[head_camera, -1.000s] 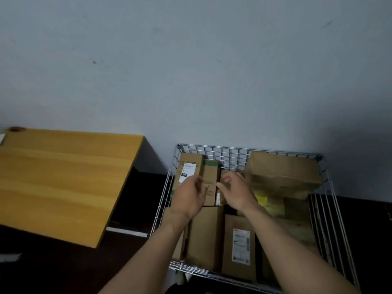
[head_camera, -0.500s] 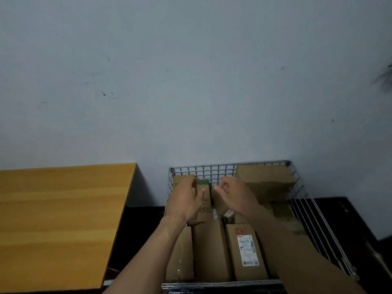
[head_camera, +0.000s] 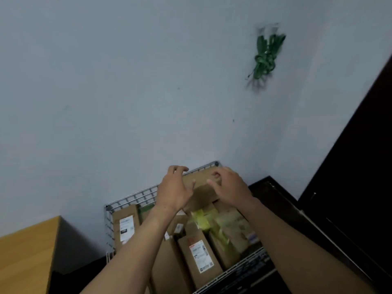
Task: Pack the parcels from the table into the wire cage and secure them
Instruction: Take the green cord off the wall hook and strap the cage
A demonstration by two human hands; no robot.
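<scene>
Left hand (head_camera: pixel 174 187), right hand (head_camera: pixel 230 187) now off the brown cardboard parcels (head_camera: pixel 199 253) packed in the silver wire cage (head_camera: pixel 135 196); fingers (head_camera: pixel 180 168) spread, gripping nothing. Green bundled cord (head_camera: pixel 265 58) comes into my view; securing likely next.

Wire cage (head_camera: pixel 137 197), parcels (head_camera: pixel 201 255) packed inside, seemingly upright

A pale blue-grey wall (head_camera: pixel 127 92) fills most of my view, rising behind the wooden table (head_camera: pixel 23 257) and running far to the table's right. Only a corner of the table shows, its top a warm honey colour. Just right of the table the floor (head_camera: pixel 72 281) looks nearly black. Well to the table's right stands a tall dark-brown panel (head_camera: pixel 360 177) (door or cupboard, I cannot tell). The light is dim and even.
</scene>
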